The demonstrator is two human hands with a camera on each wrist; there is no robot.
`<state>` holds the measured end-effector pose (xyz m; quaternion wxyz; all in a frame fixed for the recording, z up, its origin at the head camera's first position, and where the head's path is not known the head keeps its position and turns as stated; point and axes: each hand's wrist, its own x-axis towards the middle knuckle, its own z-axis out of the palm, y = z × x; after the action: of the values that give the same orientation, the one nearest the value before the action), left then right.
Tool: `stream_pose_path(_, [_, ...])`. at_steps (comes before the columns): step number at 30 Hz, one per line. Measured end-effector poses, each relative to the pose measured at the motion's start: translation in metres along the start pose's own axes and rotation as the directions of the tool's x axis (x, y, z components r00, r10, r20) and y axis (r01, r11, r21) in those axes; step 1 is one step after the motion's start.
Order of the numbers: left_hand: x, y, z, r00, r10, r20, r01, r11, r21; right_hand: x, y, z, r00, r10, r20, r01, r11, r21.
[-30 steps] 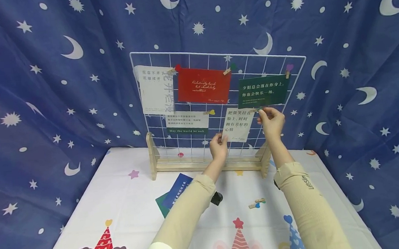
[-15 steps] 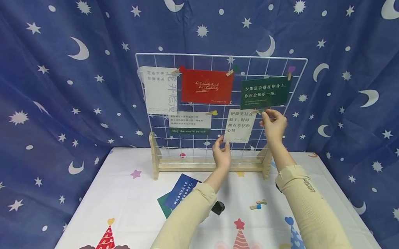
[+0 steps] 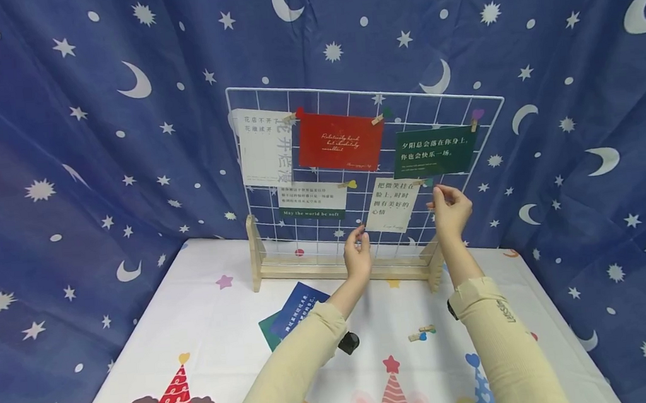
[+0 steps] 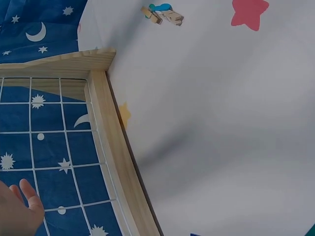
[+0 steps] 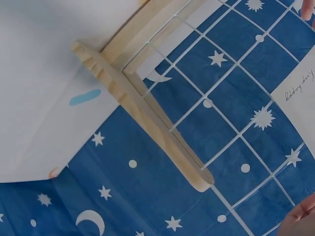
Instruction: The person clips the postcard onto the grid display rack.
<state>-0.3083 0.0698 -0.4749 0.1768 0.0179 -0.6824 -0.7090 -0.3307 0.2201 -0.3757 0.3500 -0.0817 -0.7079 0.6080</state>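
Note:
A white card with dark characters hangs slightly tilted on the white wire grid, under a wooden clothespin at its upper right corner. Just right of and below that clothespin is my right hand, fingers bent and apart from it. My left hand is beside the card's lower left corner, fingers loosely spread and holding nothing. Above the white card hangs a dark green card. In the right wrist view, the white card's lower part shows, while the clothespin is out of sight.
A red card, a tall white card and a white-and-green card also hang on the grid. Its wooden base stands on the white tablecloth. A blue card and loose clothespins lie in front.
My right hand has let go of the clothespin and drawn a little down and right. My left hand has come away from the card's lower left edge. The card stays hanging.

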Motion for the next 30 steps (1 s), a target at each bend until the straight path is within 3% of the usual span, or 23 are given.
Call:
stream_pose_path(7, [-0.002, -0.002, -0.002, 1.0, 0.006, 0.016, -0.005, 1.0, -0.019, -0.005, 0.004, -0.005, 1.0, 0.016, 0.001, -0.016, 0.999, 0.034])
stream_pose_path(15, [-0.002, -0.004, -0.01, 0.999, -0.032, 0.029, 0.031, 0.999, 0.023, -0.022, -0.022, -0.014, 0.998, 0.027, 0.06, -0.033, 0.994, 0.103])
stream_pose_path(23, [-0.006, -0.005, -0.032, 0.997, -0.033, 0.067, 0.032, 0.999, 0.025, -0.033, -0.015, -0.017, 0.992, 0.039, 0.121, -0.054, 0.991, 0.123])
stream_pose_path(30, [-0.008, 0.001, -0.055, 0.994, -0.008, 0.108, 0.003, 0.999, 0.043, -0.039, -0.006, -0.031, 0.994, 0.018, 0.108, -0.036, 0.985, 0.167])
